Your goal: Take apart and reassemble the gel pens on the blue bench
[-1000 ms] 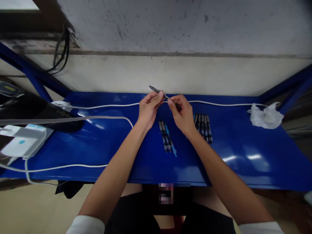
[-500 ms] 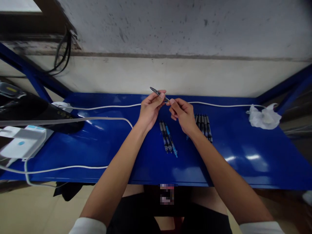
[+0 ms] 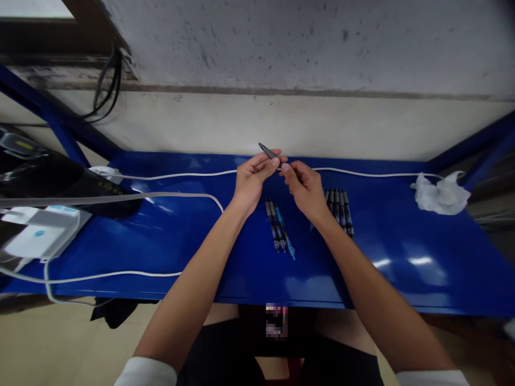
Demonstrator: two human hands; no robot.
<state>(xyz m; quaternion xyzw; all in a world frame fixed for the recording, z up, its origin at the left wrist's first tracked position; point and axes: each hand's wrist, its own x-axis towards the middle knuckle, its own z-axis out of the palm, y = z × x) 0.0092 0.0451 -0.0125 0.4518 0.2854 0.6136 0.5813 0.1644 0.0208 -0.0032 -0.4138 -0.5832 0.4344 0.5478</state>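
My left hand (image 3: 250, 182) grips a dark grey pen (image 3: 266, 150) between thumb and fingers, above the back of the blue table. The pen slants, with its clip end up and to the left. Close by on the right, my right hand (image 3: 306, 188) is closed in a pinch near the pen's lower end. Whatever its fingertips hold is too small to make out. Under the hands lie two grey-and-clear pens (image 3: 274, 222) and a light blue pen (image 3: 285, 230). Several more grey-and-clear pens (image 3: 341, 209) lie in a row beside my right wrist, partly hidden by it.
A blue metal table (image 3: 257, 279) stands against the wall. White cables (image 3: 177, 176) cross it. At left are a white power adapter (image 3: 38, 233) and a black cylindrical object (image 3: 72, 179). A crumpled white plastic bag (image 3: 440, 194) lies at the right.
The pen has turned slightly in my left hand, and less of its lower end shows between the hands. The whole view has shifted a little, moving things rightward.
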